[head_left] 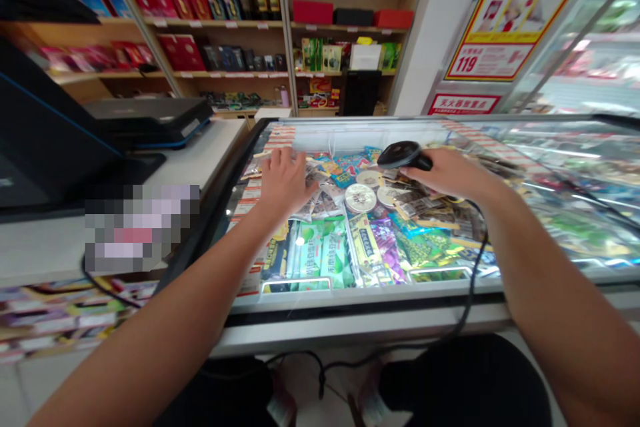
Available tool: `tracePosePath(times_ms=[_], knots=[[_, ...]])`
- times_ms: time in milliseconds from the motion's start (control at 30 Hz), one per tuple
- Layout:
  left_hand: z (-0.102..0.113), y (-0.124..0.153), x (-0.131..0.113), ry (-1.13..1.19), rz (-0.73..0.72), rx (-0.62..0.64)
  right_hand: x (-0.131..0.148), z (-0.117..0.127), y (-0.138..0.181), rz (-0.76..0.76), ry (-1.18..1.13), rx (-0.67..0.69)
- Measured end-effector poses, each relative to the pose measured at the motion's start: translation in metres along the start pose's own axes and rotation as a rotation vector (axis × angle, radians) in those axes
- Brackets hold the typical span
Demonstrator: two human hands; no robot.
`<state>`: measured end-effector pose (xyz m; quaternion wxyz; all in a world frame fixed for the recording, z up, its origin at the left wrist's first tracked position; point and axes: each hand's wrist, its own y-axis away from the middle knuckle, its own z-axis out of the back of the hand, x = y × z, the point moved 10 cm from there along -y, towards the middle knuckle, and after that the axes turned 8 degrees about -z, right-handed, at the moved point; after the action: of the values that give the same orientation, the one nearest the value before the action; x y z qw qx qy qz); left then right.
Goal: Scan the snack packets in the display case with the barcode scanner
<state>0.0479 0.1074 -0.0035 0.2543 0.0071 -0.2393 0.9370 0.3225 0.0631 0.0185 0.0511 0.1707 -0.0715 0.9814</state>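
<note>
Above the freezer [350,332], the right grip [447,173] clasps the scanner [404,155] jutting leftward, the left grip [285,180] splayed loose.

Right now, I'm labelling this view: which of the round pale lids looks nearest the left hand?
The front-left lid, closest to the left hand: its whole top shows, while the back lid and right lid are partly covered.

Reads "119" in red on the red-and-yellow poster [523,17]. Shows "灭火器放置点" on the red-bordered sign [464,104] just below. Too blurred to read on green packets [320,250]
</note>
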Motion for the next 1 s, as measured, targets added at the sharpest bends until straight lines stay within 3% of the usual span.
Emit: tracePosePath(times_ms=[133, 267, 367, 467, 600, 800, 900, 1000], knots=[[-0.008, 0.004, -0.048, 0.146, -0.244, 0.1, 0.004, -0.021, 0.007, -0.084, -0.118, 0.189], [-0.012, 0.023, -0.102, 0.297, -0.562, 0.198, 0.014, -0.032, 0.016, -0.111, -0.246, 0.292], [-0.013, 0.035, -0.121, 0.345, -0.682, 0.223, 0.02, -0.04, 0.019, -0.101, -0.431, 0.379], [-0.016, 0.039, -0.126, 0.348, -0.716, 0.24, 0.018, -0.038, 0.016, -0.118, -0.582, 0.36], [-0.018, 0.04, -0.125, 0.264, -0.728, 0.264, 0.009, -0.031, 0.014, -0.159, -0.576, 0.318], [-0.021, 0.043, -0.116, 0.172, -0.577, 0.302, 0.016, -0.039, 0.015, -0.092, -0.571, 0.391], [-0.023, 0.051, -0.123, 0.191, -0.543, 0.328, 0.019, -0.051, 0.018, -0.149, -0.663, 0.478], [-0.022, 0.056, -0.131, 0.198, -0.519, 0.327, 0.029, -0.065, 0.028, -0.164, -0.706, 0.656]])
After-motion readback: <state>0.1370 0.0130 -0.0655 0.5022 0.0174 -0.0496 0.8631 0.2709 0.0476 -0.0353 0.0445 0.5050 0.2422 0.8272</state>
